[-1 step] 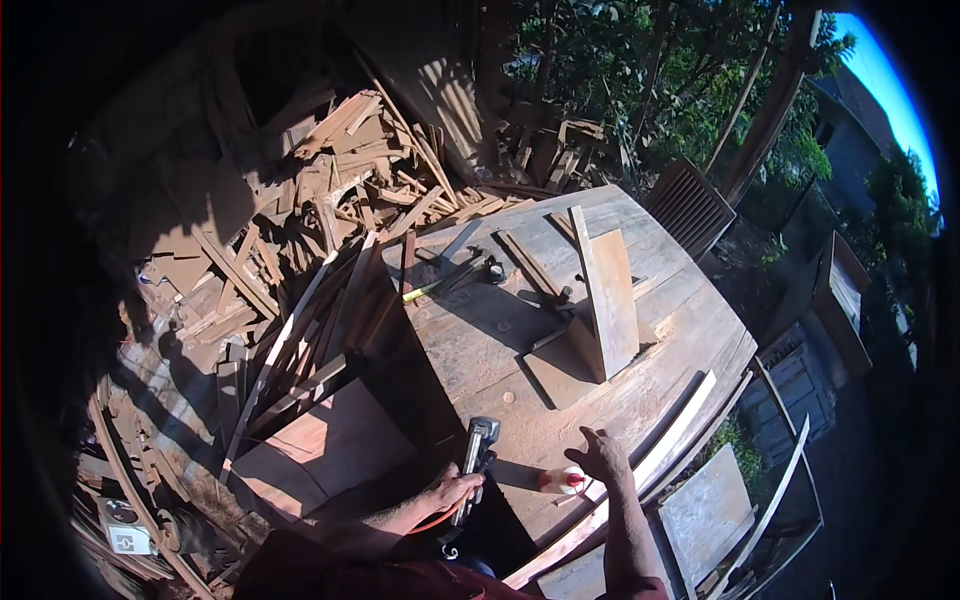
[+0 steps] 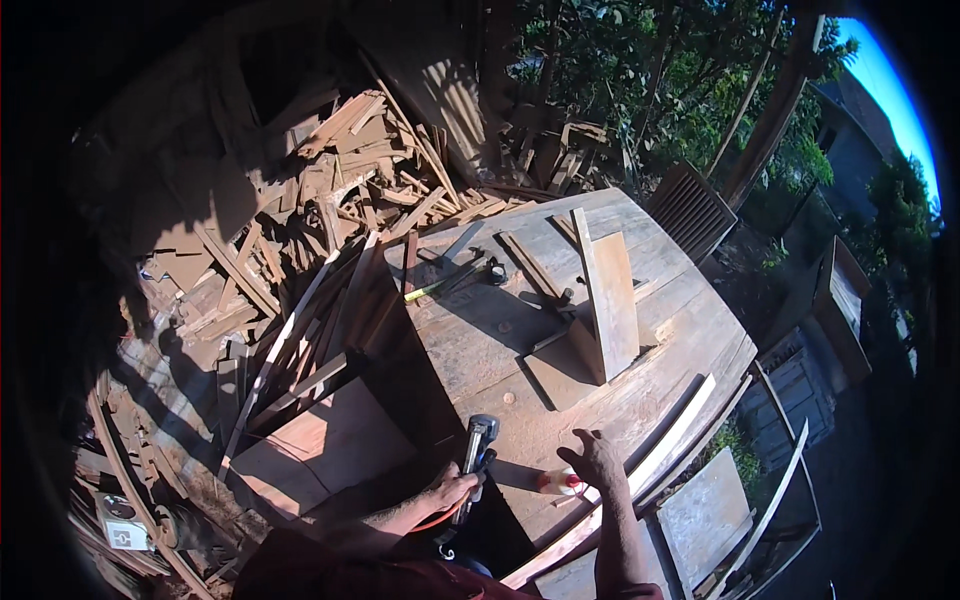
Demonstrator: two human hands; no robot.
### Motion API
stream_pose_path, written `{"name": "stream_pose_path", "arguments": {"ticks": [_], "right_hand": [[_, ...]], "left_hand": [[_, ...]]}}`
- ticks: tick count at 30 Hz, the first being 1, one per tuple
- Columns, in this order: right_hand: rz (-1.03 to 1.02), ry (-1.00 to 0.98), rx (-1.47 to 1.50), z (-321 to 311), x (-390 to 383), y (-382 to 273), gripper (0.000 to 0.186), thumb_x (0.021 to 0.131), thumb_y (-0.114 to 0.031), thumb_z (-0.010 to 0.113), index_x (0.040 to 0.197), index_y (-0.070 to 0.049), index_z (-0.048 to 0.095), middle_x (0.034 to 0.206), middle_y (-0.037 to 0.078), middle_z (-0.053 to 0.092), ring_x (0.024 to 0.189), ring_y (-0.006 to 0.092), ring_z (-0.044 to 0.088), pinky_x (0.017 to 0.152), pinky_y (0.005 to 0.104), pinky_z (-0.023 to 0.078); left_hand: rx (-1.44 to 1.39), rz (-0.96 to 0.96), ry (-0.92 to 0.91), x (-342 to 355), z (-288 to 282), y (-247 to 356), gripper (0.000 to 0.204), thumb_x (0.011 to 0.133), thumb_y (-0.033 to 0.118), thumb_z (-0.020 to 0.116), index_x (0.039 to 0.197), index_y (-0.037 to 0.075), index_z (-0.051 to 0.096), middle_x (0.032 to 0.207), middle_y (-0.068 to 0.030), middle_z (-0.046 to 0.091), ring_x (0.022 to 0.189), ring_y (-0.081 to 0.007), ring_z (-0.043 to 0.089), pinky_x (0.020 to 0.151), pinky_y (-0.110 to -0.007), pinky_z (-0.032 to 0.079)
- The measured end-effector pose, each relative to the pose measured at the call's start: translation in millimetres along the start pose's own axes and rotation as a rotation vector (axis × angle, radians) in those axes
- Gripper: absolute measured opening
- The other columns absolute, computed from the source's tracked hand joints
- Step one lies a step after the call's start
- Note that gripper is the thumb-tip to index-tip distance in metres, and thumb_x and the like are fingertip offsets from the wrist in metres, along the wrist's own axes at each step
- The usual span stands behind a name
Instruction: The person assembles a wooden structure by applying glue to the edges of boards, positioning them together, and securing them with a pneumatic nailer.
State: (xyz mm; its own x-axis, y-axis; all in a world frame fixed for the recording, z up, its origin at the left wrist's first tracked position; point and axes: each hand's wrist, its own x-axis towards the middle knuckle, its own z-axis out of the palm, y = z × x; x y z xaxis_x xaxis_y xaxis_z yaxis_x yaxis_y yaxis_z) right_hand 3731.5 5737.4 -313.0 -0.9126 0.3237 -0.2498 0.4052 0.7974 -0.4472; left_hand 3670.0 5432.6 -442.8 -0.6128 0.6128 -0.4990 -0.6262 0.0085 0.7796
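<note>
On the left, a big heap of scrap timber (image 2: 300,230): rough offcuts, slats and long thin battens, reddish-brown, piled every which way and leaning against the bench edge. Centre: wooden workbench (image 2: 470,350), top of wide weathered planks, grey-brown, grainy, sunlit. Standing on it, a flat rectangular board (image 2: 612,300) tilted upright beside a narrower strip, casting a dark shadow toward the near side. A long pale batten (image 2: 672,440) lies along the bench's right edge. Below the bench on the left, a smooth orange-brown panel (image 2: 320,450), flat. Further back on the bench, a few small dark tools and a yellow pencil-like stick (image 2: 425,292), too small to tell more. Near edge: left hand (image 2: 452,492) wraps closed around the handle of a pneumatic nail gun (image 2: 474,462), dark metal body with grey head, nose pointing away across the planks, orange hose curling under the wrist. Right hand (image 2: 596,460) rests on the bench top just right of the gun, fingers spread loosely downward, touching a small red-and-white round object (image 2: 560,484); cannot tell if it grips it.
</note>
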Motion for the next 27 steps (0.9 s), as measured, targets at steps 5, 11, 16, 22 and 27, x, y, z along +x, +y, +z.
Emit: {"name": "stream_pose_path", "arguments": {"ticks": [5, 11, 16, 22, 27], "right_hand": [[-0.062, -0.204, 0.704, 79.5, -34.6, -81.1, 0.041, 0.100, -0.033, 0.060, 0.121, 0.002, 0.064, 0.098, 0.014, 0.071, 0.092, 0.0218, 0.069, 0.080, 0.0332, 0.054], [0.255, -0.197, 1.736, 164.3, -44.7, -133.2, 0.026, 0.102, -0.018, 0.053, 0.114, 0.003, 0.062, 0.097, 0.009, 0.068, 0.082, 0.0205, 0.064, 0.076, 0.0334, 0.051], [0.117, 0.095, 2.015, 158.2, -82.9, -178.7, 0.011, 0.103, -0.013, 0.050, 0.104, -0.005, 0.056, 0.082, 0.005, 0.057, 0.074, 0.0159, 0.056, 0.067, 0.0337, 0.049], [-0.057, -0.204, 1.497, 163.1, -127.5, -244.2, 0.040, 0.095, -0.032, 0.065, 0.125, -0.006, 0.057, 0.092, 0.001, 0.061, 0.074, 0.0114, 0.056, 0.061, 0.0282, 0.047], [-0.221, -0.041, 1.571, 207.3, -133.5, -302.0, 0.039, 0.085, -0.008, 0.072, 0.121, -0.001, 0.058, 0.097, 0.005, 0.066, 0.084, 0.0139, 0.064, 0.075, 0.0318, 0.056]], "left_hand": [[0.392, 0.206, 0.245, -18.3, 21.4, 9.3, 0.022, 0.084, 0.012, 0.065, 0.087, 0.002, 0.046, 0.063, 0.0015, 0.049, 0.052, -0.0080, 0.046, 0.042, -0.030, 0.035], [0.445, 0.137, 0.287, -52.7, 0.7, 9.8, 0.043, 0.089, 0.019, 0.070, 0.112, -0.004, 0.042, 0.087, -0.0060, 0.057, 0.065, -0.0072, 0.051, 0.052, -0.027, 0.042], [0.113, 0.438, 0.062, -92.8, -60.1, 25.3, 0.033, 0.094, 0.011, 0.066, 0.114, -0.001, 0.043, 0.104, -0.0075, 0.059, 0.080, -0.0100, 0.057, 0.069, -0.028, 0.049], [-0.078, 0.575, -0.315, -180.2, -133.3, 114.7, 0.059, 0.093, 0.012, 0.058, 0.147, -0.003, 0.037, 0.107, -0.0137, 0.064, 0.087, -0.0208, 0.066, 0.080, -0.036, 0.055], [0.175, 0.312, 0.074, -218.8, -192.5, 118.5, 0.069, 0.097, 0.034, 0.063, 0.146, -0.007, 0.036, 0.128, -0.0190, 0.062, 0.109, -0.0264, 0.066, 0.096, -0.038, 0.052]]}}
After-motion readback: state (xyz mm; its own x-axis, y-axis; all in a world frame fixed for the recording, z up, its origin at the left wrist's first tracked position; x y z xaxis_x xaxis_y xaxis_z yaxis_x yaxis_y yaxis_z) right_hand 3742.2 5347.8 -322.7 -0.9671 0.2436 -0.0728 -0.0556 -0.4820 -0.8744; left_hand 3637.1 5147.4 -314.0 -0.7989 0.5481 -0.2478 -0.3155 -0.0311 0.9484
